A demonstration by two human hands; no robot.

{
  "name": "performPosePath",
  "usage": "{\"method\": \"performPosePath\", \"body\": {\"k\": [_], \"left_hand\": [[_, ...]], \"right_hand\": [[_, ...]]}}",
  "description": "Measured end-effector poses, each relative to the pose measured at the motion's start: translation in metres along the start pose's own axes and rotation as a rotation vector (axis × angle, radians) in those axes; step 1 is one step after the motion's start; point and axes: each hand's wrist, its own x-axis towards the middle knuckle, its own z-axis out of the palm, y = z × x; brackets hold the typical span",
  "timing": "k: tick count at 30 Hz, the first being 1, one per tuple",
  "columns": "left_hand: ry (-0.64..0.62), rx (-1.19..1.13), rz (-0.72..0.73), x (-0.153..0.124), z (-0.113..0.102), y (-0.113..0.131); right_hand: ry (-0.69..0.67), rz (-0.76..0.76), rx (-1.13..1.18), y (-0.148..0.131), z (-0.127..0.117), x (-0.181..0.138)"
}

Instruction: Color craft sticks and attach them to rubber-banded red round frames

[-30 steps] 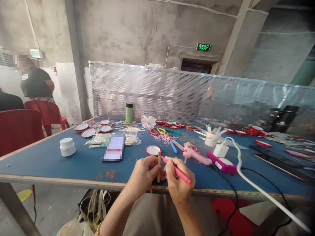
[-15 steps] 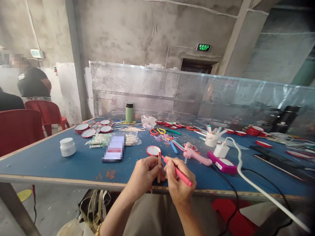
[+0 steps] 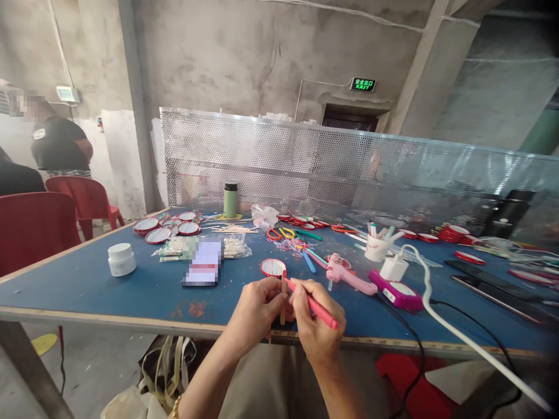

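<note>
My left hand [image 3: 255,311] pinches a small wooden stick [image 3: 283,302] and holds it upright just above the near edge of the blue table [image 3: 144,285]. The stick's top end is coloured red. My right hand [image 3: 318,329] grips a red marker pen [image 3: 315,305] like a pencil, its tip touching the upper part of the stick. A round red-rimmed mirror [image 3: 273,267] lies on the table just beyond my hands.
A pink glue gun [image 3: 347,274], a magenta power strip [image 3: 396,293] with a white charger and cable, a white jar [image 3: 121,259], a green flask [image 3: 230,200], more red-rimmed mirrors [image 3: 158,226] and a cup of pens [image 3: 376,245] lie on the table. A perforated metal screen stands behind. A person stands far left by red chairs.
The hands stay almost in place; the marker tip shifts slightly along the stick's top. The view has drifted a little to the left.
</note>
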Motion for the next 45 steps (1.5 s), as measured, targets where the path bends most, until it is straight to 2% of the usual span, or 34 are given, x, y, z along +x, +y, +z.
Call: {"method": "performPosePath", "body": {"k": [7,13,39,45], "left_hand": [[-0.003,0.003,-0.005,-0.0007,-0.0005,0.0010],[-0.007,0.005,0.002,-0.0016,0.0000,-0.0009],[-0.012,-0.011,0.022,-0.0002,-0.0004,-0.0005],[-0.003,-0.015,0.020,-0.0001,0.0002,0.0029]], "right_hand": [[0.032,0.054,-0.024,-0.0006,-0.0010,-0.0014],[0.011,0.006,0.007,-0.0004,0.0006,0.0011],[0.009,-0.017,-0.027,0.0036,0.0011,0.0015],[0.024,0.039,-0.002,0.0030,0.0004,-0.0004]]}}
